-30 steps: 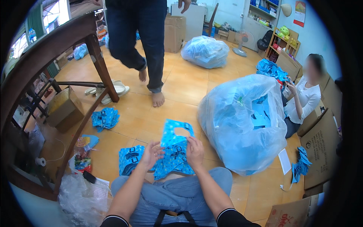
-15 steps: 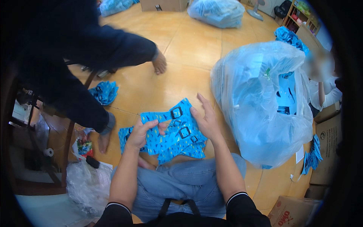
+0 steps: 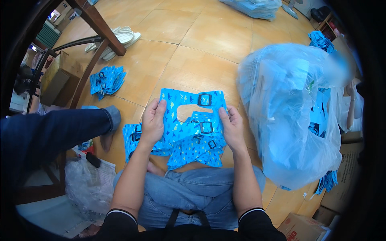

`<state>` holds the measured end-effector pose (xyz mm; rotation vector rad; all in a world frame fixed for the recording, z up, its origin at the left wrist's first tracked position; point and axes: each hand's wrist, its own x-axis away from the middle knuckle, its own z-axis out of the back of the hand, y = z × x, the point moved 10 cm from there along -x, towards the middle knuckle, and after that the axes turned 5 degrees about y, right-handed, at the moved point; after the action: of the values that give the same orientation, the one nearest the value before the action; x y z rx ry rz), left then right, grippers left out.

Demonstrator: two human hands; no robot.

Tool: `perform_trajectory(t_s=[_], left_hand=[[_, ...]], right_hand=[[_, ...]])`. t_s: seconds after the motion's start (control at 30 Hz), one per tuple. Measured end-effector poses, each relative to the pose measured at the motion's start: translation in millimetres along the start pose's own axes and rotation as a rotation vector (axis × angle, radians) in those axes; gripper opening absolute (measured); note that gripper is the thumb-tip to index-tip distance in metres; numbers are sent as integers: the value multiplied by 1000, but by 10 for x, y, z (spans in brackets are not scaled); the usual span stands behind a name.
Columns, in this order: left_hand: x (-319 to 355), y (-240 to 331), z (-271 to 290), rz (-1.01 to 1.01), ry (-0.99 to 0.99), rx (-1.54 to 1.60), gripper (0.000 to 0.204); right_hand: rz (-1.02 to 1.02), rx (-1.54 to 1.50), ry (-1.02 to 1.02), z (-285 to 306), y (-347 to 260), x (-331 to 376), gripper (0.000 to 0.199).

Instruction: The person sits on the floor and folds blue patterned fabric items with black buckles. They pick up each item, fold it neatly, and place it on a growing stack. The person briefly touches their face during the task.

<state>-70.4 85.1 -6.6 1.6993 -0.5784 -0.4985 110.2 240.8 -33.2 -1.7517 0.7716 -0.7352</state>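
Dark-blue denim leg (image 3: 56, 126): extended in from the left edge, cuff turned up, bare foot placed on the floor.
Cardboard box (image 3: 62, 78): seen beyond the leg, under the dark wooden frame (image 3: 98, 28).
Clear plastic bag (image 3: 86, 188): crumpled near the lower left, with a small black object (image 3: 93, 160) beside its upper part.
Fanned stack (image 3: 107, 82): blue printed pieces, laid on the tiled floor (image 3: 161, 60), near the pale sandals (image 3: 124, 37).
Side stack (image 3: 129, 140): similar blue pieces, partly hidden by the left forearm.
Left hand (image 3: 153, 122): closed on the left edge of the held sheet, thumb laid on the upper face.
Printed sheet (image 3: 183, 130): blue, patterned with small figures, pierced by a large opening, marked with black-outlined shapes; held between both hands above the lower pile.
Lower pile (image 3: 195, 156): overlapping blue printed pieces, partly covered by the sheet, just before the crossed legs (image 3: 189, 193).
Right hand (image 3: 233, 126): closed on the sheet's right edge, thumb uppermost.
Large translucent bag (image 3: 277, 140): filled with blue pieces, opened toward the right.
Blue bundle (image 3: 329, 181): partly hidden behind the bag, near a cardboard panel (image 3: 343, 174).
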Motion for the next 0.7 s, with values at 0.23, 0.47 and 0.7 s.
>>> perform_trajectory(t_s=[0.23,0.47,0.7], left_hand=[[56,261,57,-98,21,25,23],[18,246,77,-91,20,10,23],[98,203,-65,-7,-128,-163,20]], right_hand=[[62,-72,-1,-27,-131,33,22],[-70,-117,-114,-119,35,62,19],[-334,-268,-287,-223,200,165,37]])
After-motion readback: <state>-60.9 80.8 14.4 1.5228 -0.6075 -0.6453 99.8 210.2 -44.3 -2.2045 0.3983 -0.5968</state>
